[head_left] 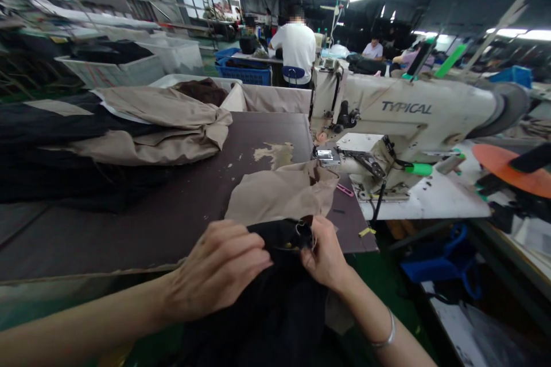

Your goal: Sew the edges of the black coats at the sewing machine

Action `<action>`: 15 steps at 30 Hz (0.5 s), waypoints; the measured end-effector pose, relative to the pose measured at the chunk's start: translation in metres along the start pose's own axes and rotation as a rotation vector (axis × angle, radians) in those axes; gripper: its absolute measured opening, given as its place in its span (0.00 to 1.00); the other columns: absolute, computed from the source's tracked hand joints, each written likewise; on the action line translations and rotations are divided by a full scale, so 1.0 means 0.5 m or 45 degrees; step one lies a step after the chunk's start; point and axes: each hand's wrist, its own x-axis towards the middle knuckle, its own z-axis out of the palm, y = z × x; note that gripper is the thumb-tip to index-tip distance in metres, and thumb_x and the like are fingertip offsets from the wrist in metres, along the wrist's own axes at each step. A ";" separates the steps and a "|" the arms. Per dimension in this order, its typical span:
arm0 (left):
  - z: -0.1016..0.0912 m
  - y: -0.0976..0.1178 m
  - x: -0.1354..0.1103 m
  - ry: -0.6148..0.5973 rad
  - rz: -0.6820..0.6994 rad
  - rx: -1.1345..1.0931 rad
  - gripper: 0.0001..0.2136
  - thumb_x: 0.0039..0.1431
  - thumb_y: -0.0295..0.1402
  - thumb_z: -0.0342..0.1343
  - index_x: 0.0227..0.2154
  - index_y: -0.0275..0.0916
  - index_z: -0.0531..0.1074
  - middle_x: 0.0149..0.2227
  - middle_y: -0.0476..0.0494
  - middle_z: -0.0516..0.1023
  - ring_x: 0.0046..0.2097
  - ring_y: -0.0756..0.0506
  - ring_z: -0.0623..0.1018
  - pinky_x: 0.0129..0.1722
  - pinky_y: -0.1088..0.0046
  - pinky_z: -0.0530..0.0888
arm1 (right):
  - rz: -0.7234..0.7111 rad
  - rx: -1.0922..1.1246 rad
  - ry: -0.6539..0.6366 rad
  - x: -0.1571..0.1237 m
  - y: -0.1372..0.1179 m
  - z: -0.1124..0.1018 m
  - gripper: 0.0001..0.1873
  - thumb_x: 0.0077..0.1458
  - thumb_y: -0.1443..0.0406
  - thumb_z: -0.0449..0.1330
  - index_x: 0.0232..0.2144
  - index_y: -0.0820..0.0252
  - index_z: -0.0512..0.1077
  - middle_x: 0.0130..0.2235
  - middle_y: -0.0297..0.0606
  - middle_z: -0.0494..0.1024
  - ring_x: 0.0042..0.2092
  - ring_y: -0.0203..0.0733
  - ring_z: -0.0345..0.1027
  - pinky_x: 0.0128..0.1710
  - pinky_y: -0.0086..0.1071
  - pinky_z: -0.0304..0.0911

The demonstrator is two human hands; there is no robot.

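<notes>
My left hand (221, 269) lies curled over a piece of black fabric (275, 298) at the near edge of the dark worktable (172, 206), its fingers closed on the cloth. My right hand (325, 255) pinches the same black fabric at a spot with small metal fittings (297, 235). A tan fabric piece (279, 192) lies just beyond both hands, reaching toward the needle area (325, 155) of a cream sewing machine (404, 114) marked TYPICAL.
A pile of tan and black garments (129, 132) covers the table's left side. White bins (116, 66) and blue crates (245, 71) stand behind. Other people sit at stations far back. An orange disc (512, 169) lies at the right.
</notes>
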 end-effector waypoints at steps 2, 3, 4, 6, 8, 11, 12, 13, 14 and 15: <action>-0.019 -0.014 0.025 0.038 -0.347 -0.130 0.24 0.55 0.25 0.64 0.53 0.39 0.65 0.50 0.39 0.72 0.53 0.41 0.71 0.53 0.63 0.69 | -0.080 -0.030 0.052 -0.006 -0.015 0.009 0.07 0.43 0.76 0.49 0.26 0.61 0.60 0.32 0.36 0.68 0.36 0.34 0.62 0.34 0.24 0.55; -0.025 -0.020 0.037 -0.053 -0.480 -0.296 0.22 0.56 0.26 0.63 0.52 0.39 0.65 0.49 0.39 0.72 0.51 0.42 0.73 0.51 0.66 0.71 | -0.096 -0.041 0.076 -0.009 -0.020 0.013 0.07 0.44 0.76 0.50 0.25 0.61 0.59 0.30 0.35 0.67 0.35 0.34 0.62 0.33 0.24 0.54; -0.028 -0.027 0.047 -0.183 -0.572 -0.487 0.17 0.58 0.26 0.61 0.50 0.38 0.65 0.47 0.40 0.72 0.49 0.44 0.74 0.47 0.69 0.73 | -0.092 -0.047 0.103 -0.012 -0.023 0.018 0.07 0.44 0.76 0.50 0.25 0.61 0.58 0.29 0.34 0.65 0.34 0.33 0.61 0.33 0.24 0.54; -0.031 -0.034 0.057 -0.353 -0.620 -0.784 0.08 0.60 0.22 0.55 0.41 0.38 0.67 0.39 0.45 0.73 0.42 0.48 0.75 0.40 0.74 0.73 | -0.011 -0.046 0.161 -0.018 -0.026 0.022 0.07 0.44 0.75 0.51 0.26 0.61 0.59 0.28 0.32 0.64 0.32 0.33 0.59 0.32 0.24 0.53; -0.032 -0.035 0.058 -0.318 -0.539 -0.801 0.09 0.58 0.18 0.53 0.36 0.38 0.67 0.36 0.46 0.72 0.38 0.50 0.74 0.38 0.77 0.71 | 0.130 -0.030 0.151 -0.024 -0.024 0.020 0.09 0.43 0.75 0.53 0.29 0.61 0.62 0.31 0.33 0.66 0.33 0.33 0.60 0.34 0.25 0.55; -0.042 -0.033 0.056 -0.305 -0.271 -0.692 0.13 0.57 0.14 0.50 0.36 0.38 0.70 0.37 0.46 0.72 0.38 0.51 0.72 0.38 0.77 0.68 | 0.235 0.012 -0.076 -0.030 -0.015 0.010 0.12 0.44 0.76 0.52 0.32 0.61 0.67 0.35 0.36 0.69 0.37 0.34 0.63 0.37 0.25 0.58; -0.048 -0.037 0.059 -0.399 -0.222 -0.756 0.11 0.58 0.16 0.50 0.37 0.38 0.71 0.37 0.46 0.73 0.38 0.51 0.72 0.38 0.77 0.68 | 0.223 0.006 -0.146 -0.032 -0.011 0.008 0.12 0.44 0.77 0.51 0.31 0.61 0.68 0.35 0.36 0.69 0.37 0.35 0.63 0.38 0.26 0.59; -0.054 -0.046 0.064 -0.534 -0.203 -0.884 0.08 0.59 0.20 0.52 0.37 0.38 0.72 0.37 0.45 0.73 0.37 0.51 0.73 0.37 0.77 0.68 | 0.195 -0.011 -0.185 -0.033 -0.008 0.005 0.13 0.44 0.77 0.51 0.31 0.61 0.69 0.35 0.37 0.70 0.38 0.36 0.64 0.39 0.26 0.60; -0.059 -0.061 0.072 -0.680 -0.215 -1.048 0.04 0.60 0.26 0.54 0.37 0.38 0.72 0.37 0.45 0.74 0.37 0.50 0.73 0.37 0.77 0.69 | 0.158 -0.037 -0.194 -0.033 -0.006 0.004 0.13 0.43 0.76 0.51 0.31 0.61 0.70 0.36 0.38 0.70 0.40 0.37 0.64 0.40 0.27 0.60; -0.060 -0.081 0.081 -0.801 -0.254 -1.198 0.06 0.60 0.33 0.56 0.38 0.38 0.73 0.38 0.45 0.74 0.37 0.49 0.74 0.36 0.77 0.70 | 0.120 -0.066 -0.187 -0.032 -0.005 0.003 0.13 0.42 0.76 0.52 0.31 0.61 0.70 0.37 0.40 0.70 0.41 0.39 0.64 0.41 0.29 0.61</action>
